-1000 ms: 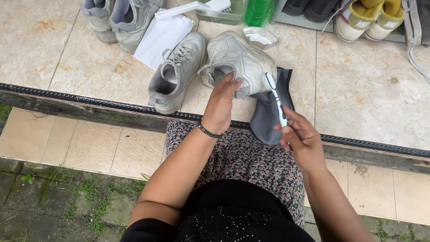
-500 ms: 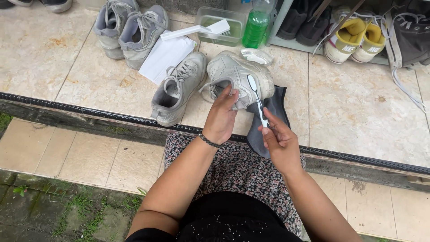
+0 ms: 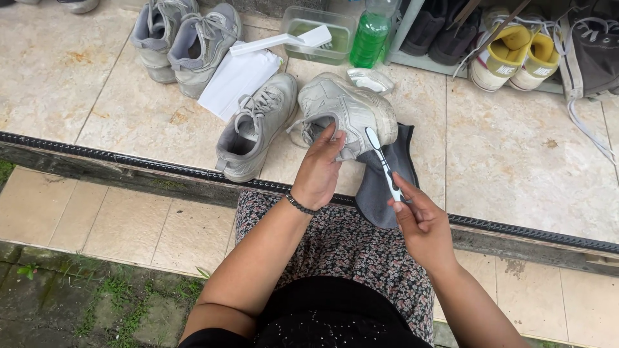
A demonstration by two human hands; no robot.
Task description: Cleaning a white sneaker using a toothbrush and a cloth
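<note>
The left hand (image 3: 317, 171) reached forward from a bent elbow, forearm running up from the lower middle of the head view, a dark beaded bracelet (image 3: 300, 205) round the wrist; its fingers were closed on the heel opening of a pale grey sneaker (image 3: 351, 113), thumb side toward the shoe's collar, holding it tipped on its side on the tiled floor (image 3: 516, 161). The right hand (image 3: 422, 222) came in from the lower right, wrist cocked upward, fingers wrapped narrowly about the handle of a white toothbrush (image 3: 383, 164); the brush rose at a slant from the fist, its head touching the sneaker's side near the heel, just beside the left thumb. A dark grey cloth (image 3: 387, 187) lay under and behind the brush, partly beneath the shoe and hanging over the floor's dark edge strip (image 3: 97, 151). The sneaker's mate (image 3: 255, 129) stood upright just to the left, laces loose, close to the held shoe; whether they touched I could not tell. Farther back lay a white folded paper (image 3: 235, 77), a second grey pair (image 3: 184, 35), a clear tub (image 3: 316, 29) with a white long-handled brush (image 3: 284, 42) across its rim, and a green bottle (image 3: 371, 35) beside it; a small clear lid (image 3: 369, 80) sat near the held sneaker's toe. Yellow-and-white shoes (image 3: 516, 58) stood at the upper right; the person's patterned skirt (image 3: 361, 258) filled the lap below.
</note>
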